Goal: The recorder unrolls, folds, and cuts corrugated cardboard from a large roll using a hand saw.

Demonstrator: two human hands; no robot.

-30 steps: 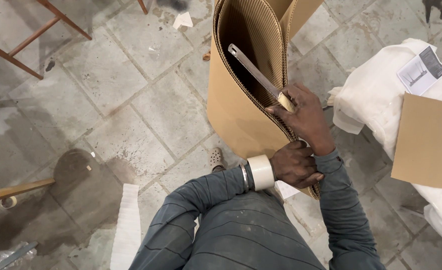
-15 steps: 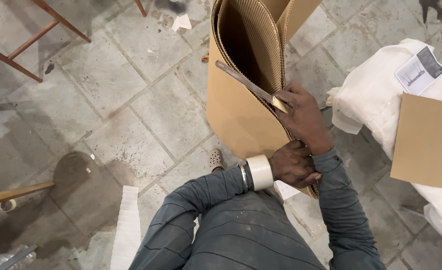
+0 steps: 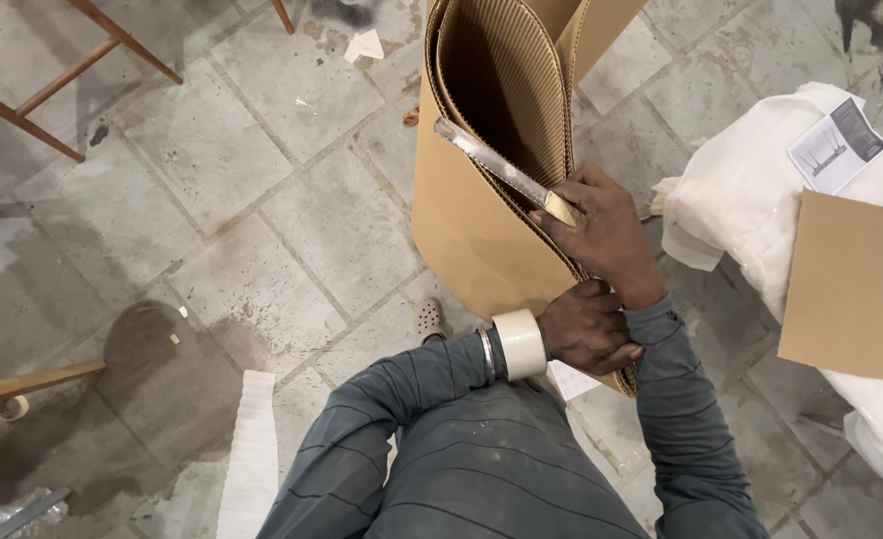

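A big sheet of brown corrugated cardboard, curled into a loose roll, stands upright on the tiled floor in front of me. My right hand grips the pale wooden handle of a long metal blade, which lies slanted across the open mouth of the roll, tip pointing up-left. Just below, my left hand clutches the overlapping cardboard edges. A roll of whitish tape sits around my left wrist like a bangle, beside a thin metal bracelet.
A white wrapped bundle lies at the right with a flat cardboard piece and a paper leaflet on it. Wooden furniture legs cross the top left. A wooden stick, a white strip and wet patches mark the floor at left.
The blade's tip has swung down and to the left across the cardboard opening since a second ago. Both hands stay in nearly the same spots.
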